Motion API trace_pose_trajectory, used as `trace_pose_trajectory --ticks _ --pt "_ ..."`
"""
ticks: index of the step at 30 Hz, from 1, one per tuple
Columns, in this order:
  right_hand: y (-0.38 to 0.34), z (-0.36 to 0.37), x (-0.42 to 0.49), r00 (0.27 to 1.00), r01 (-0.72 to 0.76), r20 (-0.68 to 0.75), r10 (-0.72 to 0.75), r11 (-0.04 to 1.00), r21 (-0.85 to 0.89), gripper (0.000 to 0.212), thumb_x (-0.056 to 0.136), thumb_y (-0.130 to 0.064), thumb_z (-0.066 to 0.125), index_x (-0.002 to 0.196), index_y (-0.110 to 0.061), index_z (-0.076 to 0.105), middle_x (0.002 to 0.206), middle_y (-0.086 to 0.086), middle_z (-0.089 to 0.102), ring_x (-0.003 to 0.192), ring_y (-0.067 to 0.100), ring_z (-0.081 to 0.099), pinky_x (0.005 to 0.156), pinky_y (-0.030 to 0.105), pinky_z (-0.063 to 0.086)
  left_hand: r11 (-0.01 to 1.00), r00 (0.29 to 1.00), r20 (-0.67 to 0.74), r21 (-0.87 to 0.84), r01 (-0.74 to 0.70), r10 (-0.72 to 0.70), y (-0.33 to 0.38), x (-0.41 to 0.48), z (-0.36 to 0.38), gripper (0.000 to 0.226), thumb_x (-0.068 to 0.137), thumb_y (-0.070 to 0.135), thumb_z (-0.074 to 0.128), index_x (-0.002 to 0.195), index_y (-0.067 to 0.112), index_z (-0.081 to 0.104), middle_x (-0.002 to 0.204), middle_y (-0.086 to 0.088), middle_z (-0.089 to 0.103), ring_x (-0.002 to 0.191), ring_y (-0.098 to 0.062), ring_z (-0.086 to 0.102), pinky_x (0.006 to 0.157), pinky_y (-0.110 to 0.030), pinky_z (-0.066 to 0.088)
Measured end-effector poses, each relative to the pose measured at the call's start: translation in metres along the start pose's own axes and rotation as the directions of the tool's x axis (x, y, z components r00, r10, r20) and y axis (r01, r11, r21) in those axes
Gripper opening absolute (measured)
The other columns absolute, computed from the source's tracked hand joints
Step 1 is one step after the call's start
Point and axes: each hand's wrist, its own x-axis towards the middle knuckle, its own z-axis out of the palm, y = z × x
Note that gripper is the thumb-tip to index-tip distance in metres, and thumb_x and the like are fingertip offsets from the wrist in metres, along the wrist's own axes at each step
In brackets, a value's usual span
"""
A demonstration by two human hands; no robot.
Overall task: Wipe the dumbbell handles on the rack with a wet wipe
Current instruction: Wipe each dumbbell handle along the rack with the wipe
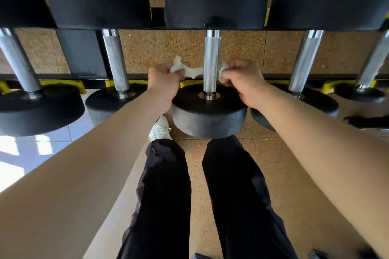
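I hold the wet wipe (194, 73) with both hands: my left hand (164, 82) has its fingers curled round one bunched end, and my right hand (245, 81) pinches the other. Between them the wipe runs as a twisted strip that passes on the far side of the middle handle (211, 59), low on the bar and near the front weight head (208, 115). That dumbbell lies on the rack (79, 86) with its neighbours to either side.

The strip is pulled thin, and I judge the knurled steel could snag and tear it if I saw it hard. If one pinch loosens, that end would slip round the bar and drop to the floor. Twisted like this, it meets only a narrow band of the handle, so much of the bar would stay unwiped unless I work it along. My knuckles sit just above the front head and could knock it as I pull.

The stretch of wipe behind the handle is hidden, so I cannot tell how tightly it hugs the metal. My fingertips are tucked under cloth and palm. The handle's underside faces away from me. The rack's rails are mostly covered by the weight heads, and the outermost dumbbells are cut off at both edges. I cannot tell how damp the wipe is.
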Motion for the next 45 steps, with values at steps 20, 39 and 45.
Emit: trace_pose_trajectory --ticks 20,39,45 --pt "-0.007 -0.025 -0.031 0.929 0.335 0.334 -0.161 0.747 -0.574 0.023 0.078 -0.014 0.083 0.100 -0.015 0.078 0.094 -0.007 0.073 0.082 0.003 0.064 0.075 0.010 0.046 0.678 0.938 0.337 0.672 -0.298 0.079 -0.002 -0.003 0.012 0.013 0.096 0.022 0.064 0.085 0.027 0.067 0.095 -0.007 0.072 0.092 -0.026 0.066 0.072 -0.034 0.051" --pt "0.014 -0.007 -0.004 0.957 0.290 0.206 -0.204 0.677 -0.676 0.019 0.089 -0.020 0.074 0.106 -0.012 0.077 0.109 0.005 0.073 0.101 0.020 0.066 0.094 0.030 0.049 0.785 0.786 0.618 0.473 -0.400 0.028 0.010 -0.026 -0.025 0.020 0.093 0.017 0.071 0.087 0.036 0.075 0.100 -0.007 0.072 0.088 -0.018 0.056 0.077 -0.030 0.037" --pt "0.014 -0.019 -0.014 0.966 0.260 0.147 -0.214 0.764 -0.591 0.014 0.091 -0.014 0.068 0.101 -0.016 0.078 0.100 -0.004 0.071 0.097 0.011 0.063 0.091 0.022 0.049 0.957 0.790 0.613 0.226 -0.183 0.007 0.018 -0.038 -0.027 0.017 0.086 0.015 0.070 0.091 0.030 0.076 0.109 0.000 0.072 0.108 -0.016 0.061 0.096 -0.030 0.040"
